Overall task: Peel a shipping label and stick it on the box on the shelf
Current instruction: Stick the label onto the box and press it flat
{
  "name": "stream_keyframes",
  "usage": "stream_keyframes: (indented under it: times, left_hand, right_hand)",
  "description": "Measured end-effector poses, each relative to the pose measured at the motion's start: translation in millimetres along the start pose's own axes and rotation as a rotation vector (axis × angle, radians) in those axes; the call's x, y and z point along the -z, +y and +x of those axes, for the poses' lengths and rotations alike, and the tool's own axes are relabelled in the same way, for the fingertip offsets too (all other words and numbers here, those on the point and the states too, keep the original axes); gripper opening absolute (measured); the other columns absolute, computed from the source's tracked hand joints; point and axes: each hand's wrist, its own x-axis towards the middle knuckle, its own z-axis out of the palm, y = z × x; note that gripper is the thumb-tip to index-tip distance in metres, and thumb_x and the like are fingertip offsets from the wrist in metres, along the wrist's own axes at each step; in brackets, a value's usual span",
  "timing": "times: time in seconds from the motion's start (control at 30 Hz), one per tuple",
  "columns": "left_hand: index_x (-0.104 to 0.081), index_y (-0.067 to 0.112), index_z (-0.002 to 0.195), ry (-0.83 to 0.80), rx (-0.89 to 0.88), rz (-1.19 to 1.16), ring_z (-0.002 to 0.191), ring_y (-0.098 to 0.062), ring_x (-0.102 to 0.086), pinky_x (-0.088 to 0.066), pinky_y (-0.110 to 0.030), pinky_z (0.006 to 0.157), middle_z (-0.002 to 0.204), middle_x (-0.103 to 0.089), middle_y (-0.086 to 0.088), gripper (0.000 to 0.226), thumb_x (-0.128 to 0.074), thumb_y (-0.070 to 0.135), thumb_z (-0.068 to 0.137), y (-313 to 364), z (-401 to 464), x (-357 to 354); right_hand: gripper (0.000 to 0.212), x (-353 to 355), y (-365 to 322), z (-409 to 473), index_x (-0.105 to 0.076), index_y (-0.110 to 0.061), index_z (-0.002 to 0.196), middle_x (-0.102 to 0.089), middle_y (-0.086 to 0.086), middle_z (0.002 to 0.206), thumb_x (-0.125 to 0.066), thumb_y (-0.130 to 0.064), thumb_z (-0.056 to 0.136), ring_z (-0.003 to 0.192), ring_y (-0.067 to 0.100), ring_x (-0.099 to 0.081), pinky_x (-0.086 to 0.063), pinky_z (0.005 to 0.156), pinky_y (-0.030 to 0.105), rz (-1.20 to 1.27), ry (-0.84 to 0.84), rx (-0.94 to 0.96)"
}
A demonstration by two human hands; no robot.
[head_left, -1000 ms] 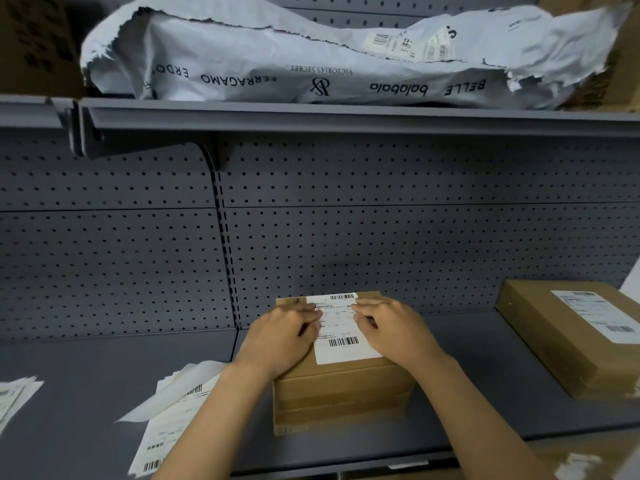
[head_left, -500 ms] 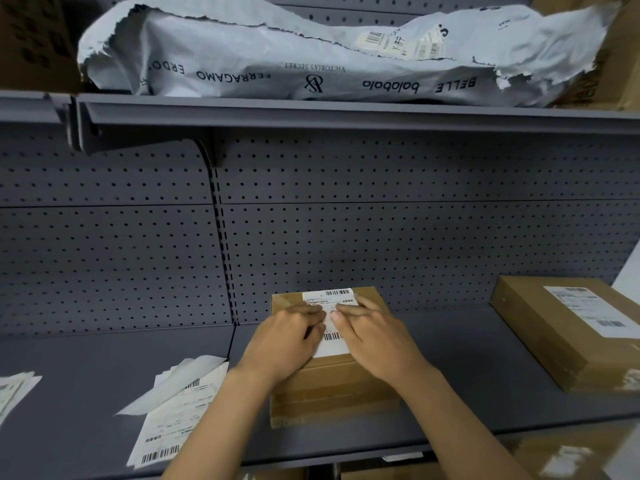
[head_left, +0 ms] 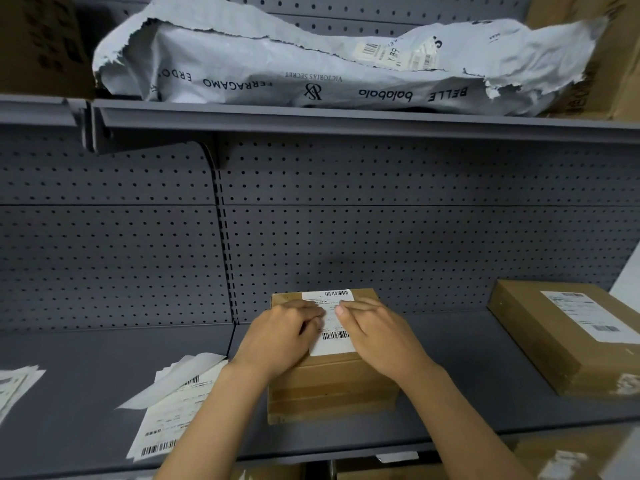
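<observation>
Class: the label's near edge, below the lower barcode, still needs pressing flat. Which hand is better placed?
Probably the right hand: it lies beside the label, near that edge; the left hand is similarly close.

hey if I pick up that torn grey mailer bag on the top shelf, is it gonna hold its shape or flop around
Probably flop. The mailer bag looks like thin plastic film, crumpled and sagging along the top shelf. Its ragged torn edge suggests it could rip further if tugged there. It lies fairly flat, so it is likely light, though what is inside cannot be seen.

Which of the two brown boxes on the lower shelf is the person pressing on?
The middle box, with the left hand and right hand flat on its label. The box at the right lies untouched.
</observation>
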Motion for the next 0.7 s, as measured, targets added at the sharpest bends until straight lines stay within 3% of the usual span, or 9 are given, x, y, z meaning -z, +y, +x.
stream_keyframes:
  times: [0.07, 0.17, 0.23, 0.33, 0.43, 0.7]
  left_hand:
    - [-0.070, 0.033, 0.127, 0.004, -0.023, -0.002, 0.119, -0.013, -0.061, -0.049, -0.028, 0.087, 0.138, -0.062, 0.017, 0.035, -0.044, 0.038, 0.103, 5.9, -1.7, 1.1]
    - [-0.073, 0.029, 0.117, -0.011, -0.021, -0.006, 0.102, -0.017, -0.066, -0.052, -0.031, 0.076, 0.128, -0.068, 0.013, 0.034, -0.043, 0.036, 0.103, 9.1, -4.5, -1.1]
    - [-0.072, 0.028, 0.118, -0.032, -0.017, 0.006, 0.099, -0.017, -0.066, -0.051, -0.031, 0.073, 0.125, -0.070, 0.011, 0.034, -0.042, 0.037, 0.103, 7.6, -6.2, -4.6]
    - [-0.070, 0.030, 0.128, -0.059, -0.004, 0.012, 0.117, -0.016, -0.063, -0.051, -0.031, 0.085, 0.138, -0.064, 0.014, 0.037, -0.043, 0.038, 0.103, 2.1, -9.3, -9.3]
    - [-0.066, 0.031, 0.135, -0.067, 0.038, 0.004, 0.134, -0.013, -0.054, -0.049, -0.035, 0.103, 0.148, -0.056, 0.015, 0.039, -0.046, 0.041, 0.103, -5.6, -12.1, -7.9]
    - [-0.067, 0.033, 0.133, -0.056, 0.066, 0.020, 0.135, -0.010, -0.053, -0.048, -0.035, 0.106, 0.146, -0.057, 0.017, 0.037, -0.048, 0.042, 0.102, -9.6, -16.9, -0.7]
  right_hand:
    - [0.051, -0.7, -8.0, -0.2, -0.066, -0.020, 0.129, -0.066, -0.009, 0.134, -0.025, -0.041, 0.108, 0.132, 0.008, -0.048, -0.034, 0.106, 0.020, 0.029, -0.007, 0.036]
    - [0.053, -3.1, -14.5, -2.8, -0.070, -0.020, 0.114, -0.072, -0.008, 0.117, -0.022, -0.041, 0.108, 0.122, 0.008, -0.052, -0.041, 0.106, 0.028, 0.043, -0.026, 0.055]
    - [0.056, -5.3, -14.9, -3.9, -0.071, -0.021, 0.114, -0.072, -0.008, 0.120, -0.020, -0.043, 0.107, 0.127, 0.008, -0.050, -0.041, 0.104, 0.027, 0.043, -0.051, 0.040]
    - [0.056, -6.9, -12.2, -5.4, -0.070, -0.024, 0.124, -0.067, -0.011, 0.132, -0.020, -0.045, 0.107, 0.138, 0.008, -0.043, -0.037, 0.104, 0.028, 0.031, -0.068, 0.004]
    - [0.058, -2.9, -2.7, -8.9, -0.068, -0.025, 0.127, -0.066, -0.012, 0.133, -0.019, -0.047, 0.106, 0.138, 0.008, -0.042, -0.045, 0.098, 0.033, -0.014, -0.041, -0.052]
    - [0.061, 4.9, 12.5, -16.1, -0.067, -0.027, 0.127, -0.066, -0.009, 0.134, -0.013, -0.049, 0.106, 0.142, 0.014, -0.040, -0.043, 0.102, 0.038, -0.014, -0.058, -0.124]
